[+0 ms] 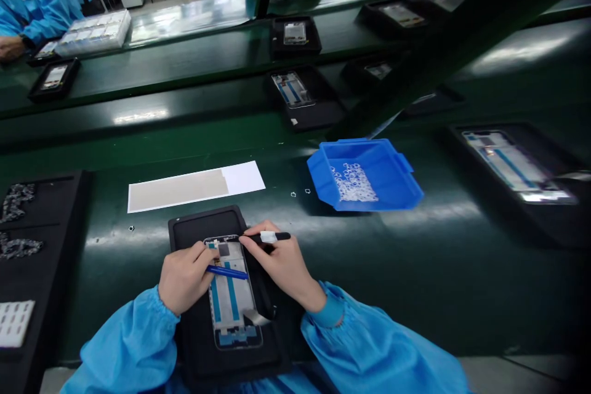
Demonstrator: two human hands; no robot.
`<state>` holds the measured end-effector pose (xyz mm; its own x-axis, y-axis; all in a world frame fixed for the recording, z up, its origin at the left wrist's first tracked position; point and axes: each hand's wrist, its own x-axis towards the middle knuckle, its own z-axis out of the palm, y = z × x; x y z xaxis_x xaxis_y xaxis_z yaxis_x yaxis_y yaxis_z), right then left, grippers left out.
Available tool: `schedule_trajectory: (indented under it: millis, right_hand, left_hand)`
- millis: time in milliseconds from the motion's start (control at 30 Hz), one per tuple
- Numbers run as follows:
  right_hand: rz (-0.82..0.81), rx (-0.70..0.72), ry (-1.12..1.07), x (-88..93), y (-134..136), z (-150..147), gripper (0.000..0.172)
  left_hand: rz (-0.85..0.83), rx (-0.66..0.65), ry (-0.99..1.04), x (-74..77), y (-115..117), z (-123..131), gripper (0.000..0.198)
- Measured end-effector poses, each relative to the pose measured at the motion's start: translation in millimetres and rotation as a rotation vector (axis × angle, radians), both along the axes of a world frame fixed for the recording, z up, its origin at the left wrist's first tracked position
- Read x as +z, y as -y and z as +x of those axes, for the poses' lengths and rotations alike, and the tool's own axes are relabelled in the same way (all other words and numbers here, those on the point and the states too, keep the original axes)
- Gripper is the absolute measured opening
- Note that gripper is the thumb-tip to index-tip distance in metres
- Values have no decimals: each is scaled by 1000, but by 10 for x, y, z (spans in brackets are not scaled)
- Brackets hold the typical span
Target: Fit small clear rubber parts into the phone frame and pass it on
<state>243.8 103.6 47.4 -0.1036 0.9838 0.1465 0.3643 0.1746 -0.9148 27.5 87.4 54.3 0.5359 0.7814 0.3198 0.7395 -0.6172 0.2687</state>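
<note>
The phone frame (231, 295) lies in a black jig tray (194, 231), silver with blue strips, its upper end under work and not yet finished. The left hand (184, 280) pinches a blue pen (227, 272) across it; the right hand (281, 268) grips a black tool (268, 237) at its top. A blue bin (397, 188) sits beyond the frame, to the right.
</note>
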Motion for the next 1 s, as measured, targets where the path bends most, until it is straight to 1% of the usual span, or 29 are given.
schedule_trajectory:
  millis: [167,400,733,900,1000]
  right_hand:
    - [50,29,20,13,-3,-2,20]
    - [67,67,45,24,-1,2,22]
    - [92,63,28,24,20,-6,17]
    - [148,59,66,27,19,-44,17]
    - [143,39,78,19,17,-63,18]
  left_hand:
    - [-14,-6,5,1,3,-3,15]
    - [-16,-2,-7,4,0,-6,15]
    - [-11,3,-29,-2,3,-6,18]
    - [-13,1,-33,-1,-3,-10,18]
    - [-1,-3,-31,7,-12,9,18]
